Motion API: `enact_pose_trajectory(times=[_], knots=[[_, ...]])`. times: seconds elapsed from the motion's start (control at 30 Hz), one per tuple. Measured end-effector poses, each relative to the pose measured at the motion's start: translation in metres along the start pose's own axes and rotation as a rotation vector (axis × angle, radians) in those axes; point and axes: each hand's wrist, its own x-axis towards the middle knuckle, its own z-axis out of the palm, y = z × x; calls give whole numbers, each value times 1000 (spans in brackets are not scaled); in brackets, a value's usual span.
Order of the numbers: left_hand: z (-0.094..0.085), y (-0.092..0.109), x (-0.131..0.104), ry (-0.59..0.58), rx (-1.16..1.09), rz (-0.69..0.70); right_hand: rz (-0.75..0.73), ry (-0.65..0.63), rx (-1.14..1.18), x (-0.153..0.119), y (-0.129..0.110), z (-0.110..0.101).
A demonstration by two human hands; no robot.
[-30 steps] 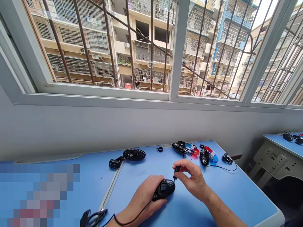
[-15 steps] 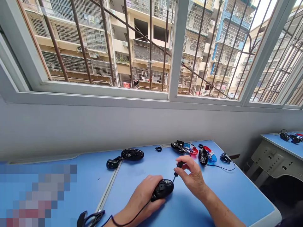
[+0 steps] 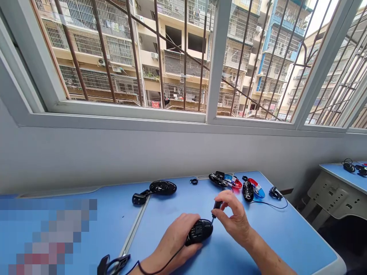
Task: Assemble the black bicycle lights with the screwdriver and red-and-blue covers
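My left hand (image 3: 178,238) is wrapped round a black oval device (image 3: 199,231) on the blue table, and a black cable runs from it over my wrist. Between the thumb and fingers of my right hand (image 3: 233,219) is a small black-handled screwdriver (image 3: 217,208). It stands nearly upright, and its tip meets the right end of the device. Whether a screw sits under the tip is too small to tell.
Black oval part (image 3: 163,187) with a jointed arm lies back left. A small black ring (image 3: 194,181) and black, red and blue parts (image 3: 256,188) sit along the back. Black-framed object (image 3: 114,264) is at front left; a window (image 3: 183,57) is behind.
The screwdriver has become more upright, its handle lower and nearer the device. My left hand still holds the device. The whole view has shifted slightly.
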Motion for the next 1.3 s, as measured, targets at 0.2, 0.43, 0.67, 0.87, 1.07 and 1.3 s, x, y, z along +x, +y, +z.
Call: enact_pose_trajectory(times=[0.2,0.43,0.67,0.87,1.07,1.3], knots=[[-4,6,-1,-48,30,-42,30,-168,103,-2,-10,-9],[-4,5,0,-39,12,-50,56,-132,54,-6,-4,-11],[-5,9,-1,-39,27,-48,23,56,-69,-3,-2,-5],[-4,7,0,-34,23,-39,163,-69,107,-4,-3,-14],[-2,5,0,-33,16,-40,155,-53,82,-2,-4,-16],[-4,6,0,-21,15,-21,170,-38,63,-2,-3,-19]])
